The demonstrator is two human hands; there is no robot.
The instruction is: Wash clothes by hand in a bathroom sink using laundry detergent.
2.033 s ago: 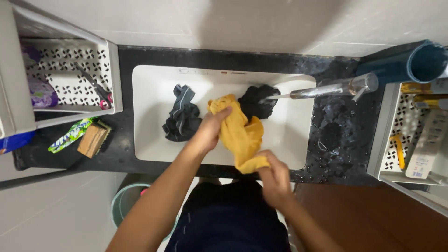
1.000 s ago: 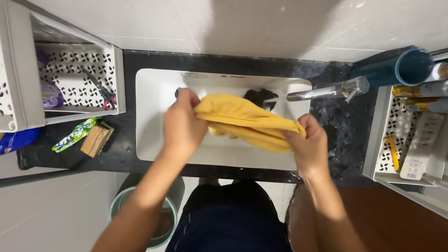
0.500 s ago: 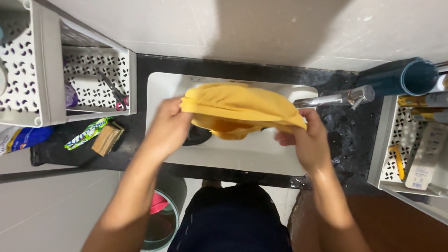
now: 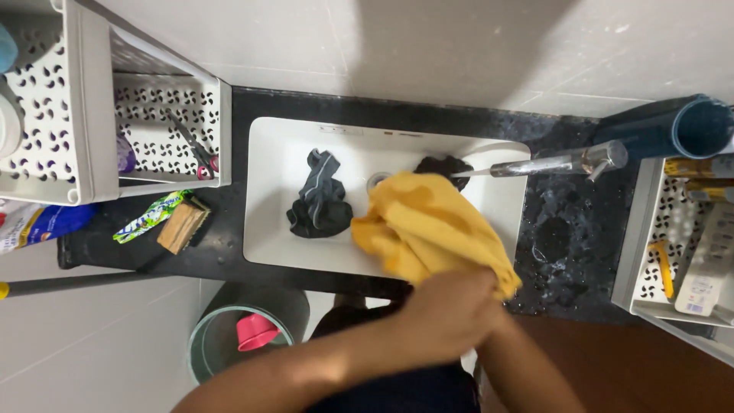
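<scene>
Both my hands meet at the near edge of the white sink [image 4: 269,191], clasped together on one end of a yellow cloth [image 4: 425,223]. My left hand [image 4: 440,317] lies on top and covers most of my right hand [image 4: 489,315]. The cloth hangs from them in a loose bunch over the basin. A dark grey garment [image 4: 319,203] lies crumpled in the basin's left half. A black cloth [image 4: 443,167] sits at the back, under the thin stream from the metal tap [image 4: 558,162].
Black stone counter [image 4: 562,229] around the sink, wet on the right. White perforated racks stand at left [image 4: 84,130] and right [image 4: 657,229]; scissors [image 4: 191,145] lie in the left one. A wooden brush [image 4: 182,226] and green wrapper [image 4: 149,216] rest on the counter. A teal bucket [image 4: 229,344] stands below.
My hands held the yellow cloth stretched wide above the sink. They have come together toward me, bunching one end of it, and the grey and black cloths show again.
</scene>
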